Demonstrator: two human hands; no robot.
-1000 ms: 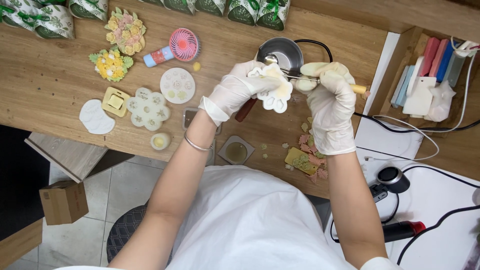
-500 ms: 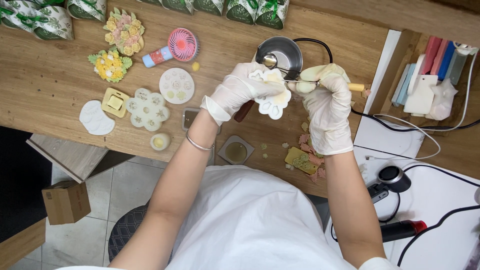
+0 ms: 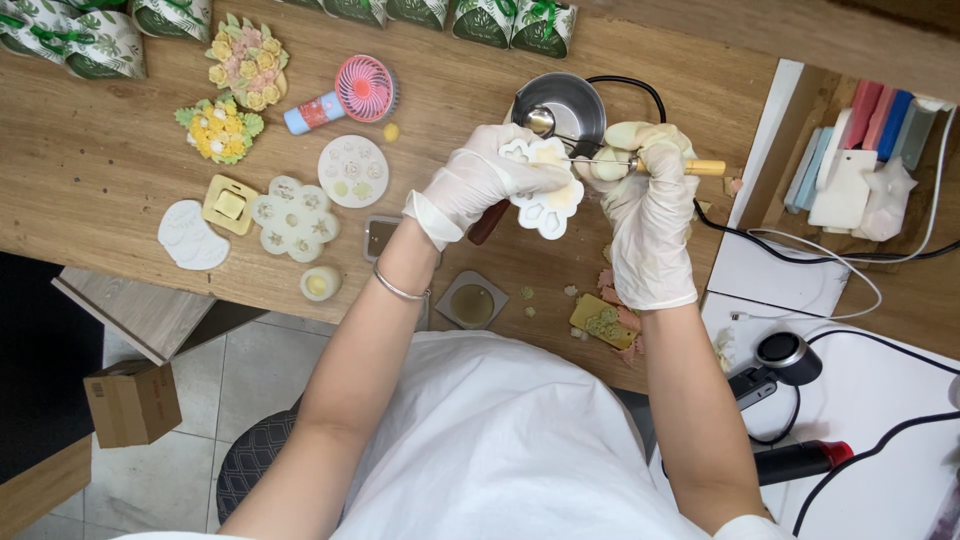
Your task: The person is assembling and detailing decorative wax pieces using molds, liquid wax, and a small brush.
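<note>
Bright, even indoor light from above, sharp across most of the frame.

Soft short shadows fall beside the things on the wooden table point(image 3: 120, 150); mild glare whitens the paper at lower right; the dark lower-left corner loses detail, and edges bow slightly.

Both my gloved hands meet, forearms angled inward. My left hand point(image 3: 480, 180) curls in a grip; my right hand point(image 3: 650, 215) seems closed too, fingers bent.
</note>
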